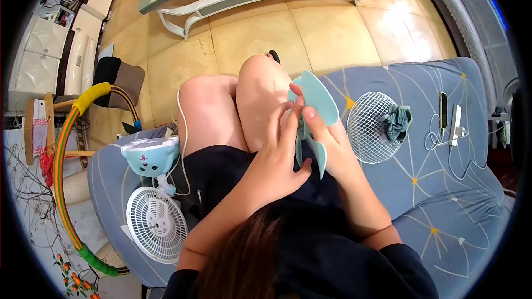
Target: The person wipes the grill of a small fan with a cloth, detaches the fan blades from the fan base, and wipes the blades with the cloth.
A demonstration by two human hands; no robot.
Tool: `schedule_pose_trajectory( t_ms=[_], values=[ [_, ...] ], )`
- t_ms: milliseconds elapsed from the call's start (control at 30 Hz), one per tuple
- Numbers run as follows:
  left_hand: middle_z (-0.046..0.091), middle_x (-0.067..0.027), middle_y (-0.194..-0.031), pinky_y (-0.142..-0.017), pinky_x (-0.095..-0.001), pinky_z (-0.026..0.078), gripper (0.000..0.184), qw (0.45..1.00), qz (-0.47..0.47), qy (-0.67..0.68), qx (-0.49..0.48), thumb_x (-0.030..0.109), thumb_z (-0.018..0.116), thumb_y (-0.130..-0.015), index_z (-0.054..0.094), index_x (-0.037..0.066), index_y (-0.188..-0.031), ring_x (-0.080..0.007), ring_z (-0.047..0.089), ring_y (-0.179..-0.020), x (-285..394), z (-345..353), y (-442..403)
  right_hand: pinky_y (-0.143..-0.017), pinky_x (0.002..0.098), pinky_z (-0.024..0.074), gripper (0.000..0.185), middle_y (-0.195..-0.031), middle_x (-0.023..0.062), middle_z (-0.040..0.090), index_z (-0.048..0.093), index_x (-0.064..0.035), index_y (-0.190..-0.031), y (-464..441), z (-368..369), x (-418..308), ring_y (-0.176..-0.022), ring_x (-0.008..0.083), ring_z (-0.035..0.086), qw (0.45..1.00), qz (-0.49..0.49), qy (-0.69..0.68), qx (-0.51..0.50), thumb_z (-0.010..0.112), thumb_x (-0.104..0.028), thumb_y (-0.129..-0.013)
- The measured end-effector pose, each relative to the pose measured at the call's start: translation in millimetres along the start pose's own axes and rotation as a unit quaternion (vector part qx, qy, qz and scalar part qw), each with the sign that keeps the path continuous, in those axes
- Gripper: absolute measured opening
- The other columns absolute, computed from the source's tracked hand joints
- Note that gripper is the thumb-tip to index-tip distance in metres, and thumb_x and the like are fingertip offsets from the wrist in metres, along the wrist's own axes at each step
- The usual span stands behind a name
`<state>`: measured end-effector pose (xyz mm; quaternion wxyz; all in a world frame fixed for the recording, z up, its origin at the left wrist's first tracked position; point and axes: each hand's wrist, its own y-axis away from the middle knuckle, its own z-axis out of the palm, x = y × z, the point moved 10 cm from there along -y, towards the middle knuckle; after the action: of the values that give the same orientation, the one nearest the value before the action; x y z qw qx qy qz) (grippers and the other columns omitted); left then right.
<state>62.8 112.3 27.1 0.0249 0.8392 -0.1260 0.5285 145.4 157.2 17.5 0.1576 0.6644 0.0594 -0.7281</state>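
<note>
pale blue-green plastic fan blades are held up above the lap of a seated person in dark clothes, roughly mid-view. the left hand reaches in from the left, its fingers close together over the middle of the blades and its thumb lower down, in a fairly narrow grip. the right hand holds the blades from the other side, thumb near their centre, other fingers partly hidden behind. the blades stand tilted, well apart from the fan's other parts. left of the thighs, on a blue-grey patterned sofa, sits a light blue fan base with a small animal-like face; a round white rear grille lies beside it, just below in the view. a white cord curves along the thigh. on the right, a white mesh front grille lies on the sofa with a bunched green cloth band over its edge. farther right are a phone and a white power strip.
</note>
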Motion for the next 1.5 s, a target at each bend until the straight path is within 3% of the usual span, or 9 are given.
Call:
schedule_pose_trajectory(
  t_ms=[200, 367, 433, 633, 767, 867, 1100, 1267, 1500],
  values=[
    [0.040, -0.0221, -0.138, -0.087, -0.0363, 0.055, 0.080, 0.992, 0.011, 0.051, 0.113, 0.000, 0.073, -0.082, 0.029, 0.002, -0.148, -0.0317, 0.058, -0.115, -21.9, -12.2, -5.9, -0.094, 0.0333, 0.0496, 0.051, -0.140, 0.0179, 0.040, 0.044, -0.0003, -0.144, 7.2, 8.0, -13.9, -0.120, 0.0245, 0.052, 0.997, 0.022, 0.065, -0.040, 0.059, -0.021, -0.100],
    [0.058, -0.0119, -0.118, -0.083, -0.0332, 0.052, 0.062, 0.909, -0.085, 0.376, 0.155, 0.004, 0.075, -0.082, 0.043, 0.001, -0.135, -0.0203, 0.062, -0.101, -62.7, -16.0, 5.0, -0.091, 0.0351, 0.0512, 0.051, -0.133, 0.0173, 0.051, 0.047, -0.0002, -0.141, 12.6, 9.8, -35.6, -0.117, 0.0264, 0.056, 0.991, -0.078, 0.070, -0.080, 0.063, -0.013, -0.094],
    [0.060, -0.0106, -0.115, -0.085, -0.0339, 0.051, 0.058, 0.976, 0.031, 0.132, 0.172, 0.005, 0.074, -0.083, 0.045, -0.001, -0.132, -0.0188, 0.061, -0.098, -34.8, -34.4, 6.5, -0.092, 0.0354, 0.0511, 0.050, -0.130, 0.0172, 0.054, 0.049, 0.0006, -0.139, 16.0, -9.9, -47.8, -0.116, 0.0267, 0.057, 0.981, -0.116, 0.145, -0.064, 0.063, -0.010, -0.092],
    [0.058, -0.0093, -0.121, -0.095, -0.0331, 0.047, 0.063, 0.956, -0.088, 0.259, 0.110, 0.006, 0.070, -0.085, 0.041, -0.001, -0.141, -0.0188, 0.057, -0.110, -60.0, -34.7, 22.5, -0.095, 0.0375, 0.0482, 0.036, -0.119, 0.0160, 0.064, 0.062, -0.0020, -0.127, 44.2, -195.7, -51.9, -0.110, 0.0281, 0.062, 0.802, -0.092, 0.495, 0.322, 0.066, -0.010, -0.092],
    [0.056, -0.0090, -0.129, -0.098, -0.0337, 0.046, 0.061, 0.891, -0.129, 0.417, 0.122, 0.009, 0.065, -0.085, 0.044, 0.002, -0.142, -0.0200, 0.056, -0.118, -81.6, -25.7, 34.0, -0.102, 0.0454, 0.0442, 0.064, -0.133, 0.0286, 0.053, 0.048, -0.0033, -0.142, 73.6, -304.8, 2.1, -0.122, 0.0406, 0.055, 0.701, 0.091, 0.618, 0.345, 0.069, -0.034, -0.091],
    [0.055, -0.0106, -0.132, -0.103, -0.0368, 0.044, 0.067, 0.884, -0.114, 0.431, 0.138, 0.014, 0.067, -0.082, 0.043, 0.002, -0.143, -0.0216, 0.054, -0.122, -64.4, -42.0, 28.3, -0.104, 0.0449, 0.0444, 0.076, -0.136, 0.0302, 0.052, 0.044, -0.0048, -0.147, 72.4, -330.7, 58.8, -0.125, 0.0422, 0.053, 0.815, 0.143, 0.498, 0.261, 0.073, -0.041, -0.087],
    [0.054, -0.0166, -0.134, -0.101, -0.0440, 0.050, 0.103, 0.880, 0.004, 0.413, 0.235, 0.021, 0.074, -0.075, 0.012, 0.008, -0.155, -0.0291, 0.052, -0.128, -28.5, -90.2, 24.9, -0.101, 0.0447, 0.0464, 0.065, -0.127, 0.0240, 0.054, 0.053, -0.0153, -0.141, 51.5, -317.1, 62.5, -0.117, 0.0393, 0.058, 0.762, 0.101, 0.568, 0.294, 0.077, -0.034, -0.083],
    [0.053, -0.0176, -0.132, -0.083, -0.0428, 0.060, 0.109, 0.860, -0.060, 0.477, 0.170, 0.019, 0.075, -0.074, 0.004, 0.013, -0.156, -0.0287, 0.060, -0.116, -32.8, -83.5, 36.7, -0.102, 0.0443, 0.0445, 0.052, -0.126, 0.0228, 0.054, 0.058, -0.0157, -0.135, 62.0, -306.2, 32.1, -0.117, 0.0390, 0.055, 0.759, 0.081, 0.533, 0.364, 0.070, -0.023, -0.085],
    [0.054, -0.0188, -0.132, -0.077, -0.0427, 0.060, 0.107, 0.843, -0.047, 0.514, 0.150, 0.014, 0.075, -0.075, 0.005, 0.016, -0.156, -0.0288, 0.064, -0.106, -28.7, -77.8, 38.2, -0.107, 0.0451, 0.0397, 0.041, -0.139, 0.0205, 0.049, 0.065, -0.0121, -0.122, 78.2, -287.0, 42.6, -0.131, 0.0394, 0.044, 0.767, 0.065, 0.604, 0.206, 0.071, -0.021, -0.083]
  ],
)
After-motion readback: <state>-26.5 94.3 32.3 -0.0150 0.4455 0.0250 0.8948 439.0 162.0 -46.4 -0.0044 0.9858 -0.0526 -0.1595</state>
